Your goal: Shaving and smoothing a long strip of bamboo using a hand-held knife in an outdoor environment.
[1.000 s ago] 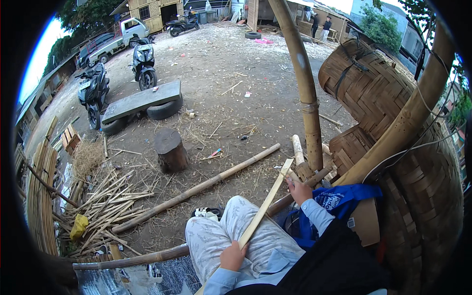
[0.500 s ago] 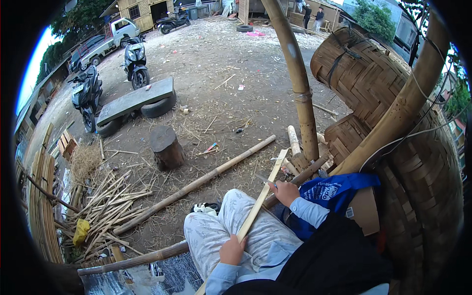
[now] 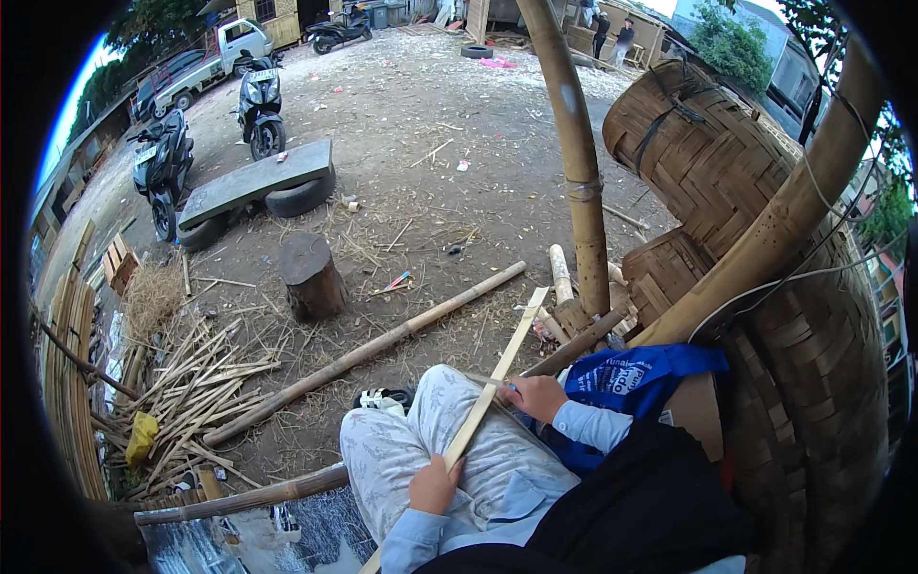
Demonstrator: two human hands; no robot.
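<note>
A long pale bamboo strip [image 3: 497, 380] slants across my lap, its far end pointing up and away past my knees. Around its lower part my left hand [image 3: 435, 486] is closed, resting by my thigh. My right hand [image 3: 538, 397] grips the handle of a knife [image 3: 490, 381], whose thin blade lies across the strip above my knees. Most of the handle is hidden in my fingers. Under the right forearm sits a blue bag [image 3: 612, 375] with white print, beside a brown cardboard box [image 3: 695, 411].
Woven bamboo rolls [image 3: 708, 172] and bamboo posts [image 3: 577, 163] stand close on the right. Ahead lie a long bamboo pole [image 3: 382, 347], a tree stump [image 3: 313, 277] and a pile of split strips [image 3: 206, 392]. Farther off are a slab bench on tyres [image 3: 258, 187] and parked motorbikes [image 3: 259, 110].
My right hand and the knife have come down along the bamboo strip, nearer to my left hand. The left hand keeps its hold on the strip. The whole view has shifted slightly.
</note>
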